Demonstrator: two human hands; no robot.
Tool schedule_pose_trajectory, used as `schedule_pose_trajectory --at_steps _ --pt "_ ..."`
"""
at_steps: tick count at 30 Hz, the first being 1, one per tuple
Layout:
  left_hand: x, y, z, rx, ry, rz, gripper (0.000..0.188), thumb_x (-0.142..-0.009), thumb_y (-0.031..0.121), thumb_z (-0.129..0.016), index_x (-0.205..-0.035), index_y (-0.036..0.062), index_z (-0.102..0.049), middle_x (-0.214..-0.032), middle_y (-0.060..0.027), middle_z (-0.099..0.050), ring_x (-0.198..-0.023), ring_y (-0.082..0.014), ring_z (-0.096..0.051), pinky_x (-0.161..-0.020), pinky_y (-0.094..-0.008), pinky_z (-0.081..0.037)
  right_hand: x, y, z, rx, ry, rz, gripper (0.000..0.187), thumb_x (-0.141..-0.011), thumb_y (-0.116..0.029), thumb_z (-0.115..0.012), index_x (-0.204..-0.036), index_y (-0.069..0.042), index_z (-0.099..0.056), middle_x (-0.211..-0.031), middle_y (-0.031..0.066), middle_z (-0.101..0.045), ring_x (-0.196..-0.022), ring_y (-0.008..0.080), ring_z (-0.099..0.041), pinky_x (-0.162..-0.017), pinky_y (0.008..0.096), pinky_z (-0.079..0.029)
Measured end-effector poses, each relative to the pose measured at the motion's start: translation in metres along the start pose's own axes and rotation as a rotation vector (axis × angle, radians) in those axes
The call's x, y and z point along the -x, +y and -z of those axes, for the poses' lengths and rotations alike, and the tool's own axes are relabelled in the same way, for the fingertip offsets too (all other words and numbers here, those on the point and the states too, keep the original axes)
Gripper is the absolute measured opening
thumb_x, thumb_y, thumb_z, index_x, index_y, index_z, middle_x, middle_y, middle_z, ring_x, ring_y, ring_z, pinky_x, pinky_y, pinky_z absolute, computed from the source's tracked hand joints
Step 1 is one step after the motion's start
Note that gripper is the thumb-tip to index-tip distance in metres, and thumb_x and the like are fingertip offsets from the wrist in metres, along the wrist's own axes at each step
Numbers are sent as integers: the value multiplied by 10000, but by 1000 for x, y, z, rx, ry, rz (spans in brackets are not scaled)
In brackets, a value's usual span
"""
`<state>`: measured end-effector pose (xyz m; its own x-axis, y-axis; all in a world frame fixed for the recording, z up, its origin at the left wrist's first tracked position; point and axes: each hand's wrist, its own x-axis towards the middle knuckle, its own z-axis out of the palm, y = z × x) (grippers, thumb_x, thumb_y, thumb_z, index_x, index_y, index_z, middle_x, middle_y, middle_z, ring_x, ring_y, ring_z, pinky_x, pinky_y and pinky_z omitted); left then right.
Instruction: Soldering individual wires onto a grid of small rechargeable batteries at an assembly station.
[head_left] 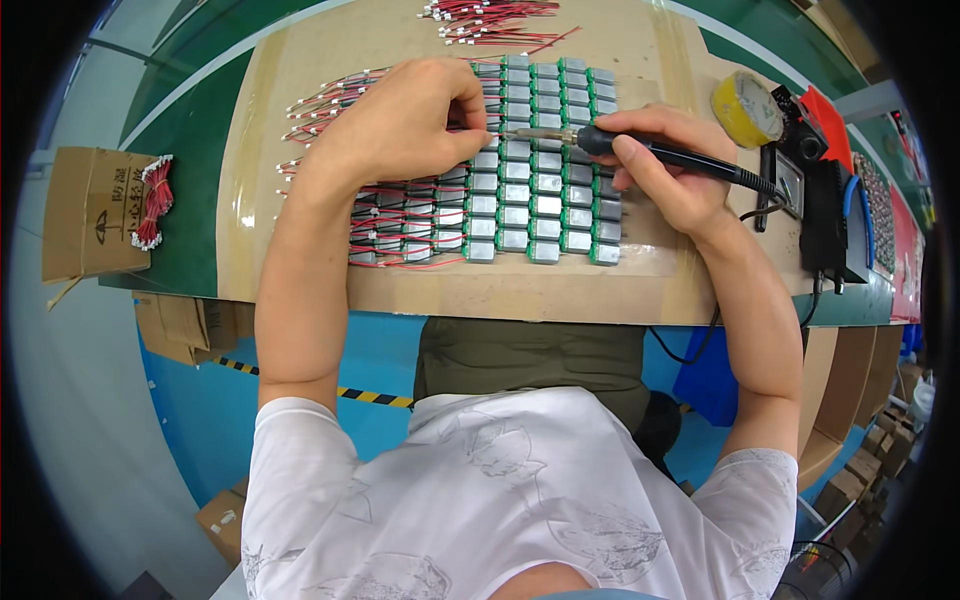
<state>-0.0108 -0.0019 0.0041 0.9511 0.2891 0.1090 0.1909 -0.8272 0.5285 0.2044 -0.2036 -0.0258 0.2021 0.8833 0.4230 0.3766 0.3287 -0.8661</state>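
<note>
Head view: a worker leans over a grid of small grey modules with green boards, the right hand wrapped pen-style around a soldering iron whose metal tip points leftward over the grid's upper middle. The left hand arches across the grid's left part, thumb and forefinger drawn close beside that tip; whether they pinch a lead cannot be told. Red-and-black wires trail along the grid's left side, loose red wires lie beyond it, and a yellow tape roll sits to its right. Good work here likely calls for a steady lead, brief tip contact at one joint, fingertips kept off hot metal, and neighbouring wires clear of the iron.
</note>
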Motion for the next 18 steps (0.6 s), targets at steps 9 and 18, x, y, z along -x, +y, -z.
schedule_pose_trajectory --at_steps 9,18 --pt "1 1 0 16 0 11 148 -799 56 -794 -821 -5 -661 -799 -100 -645 -735 -222 -633 -638 -349 -507 1 -2 1 6 -18 -19 185 -934 -34 -712 -1100 23 -769 -896 102 -746 -677 107 -697 -599 221 -565" --pt "1 0 0 24 4 5 146 -796 49 -791 -817 -3 -656 -793 -94 -635 -720 -211 -616 -620 -340 -495 1 -1 1 -27 8 -3 185 -938 1 -694 -1108 39 -758 -937 116 -744 -793 145 -751 -612 224 -585"
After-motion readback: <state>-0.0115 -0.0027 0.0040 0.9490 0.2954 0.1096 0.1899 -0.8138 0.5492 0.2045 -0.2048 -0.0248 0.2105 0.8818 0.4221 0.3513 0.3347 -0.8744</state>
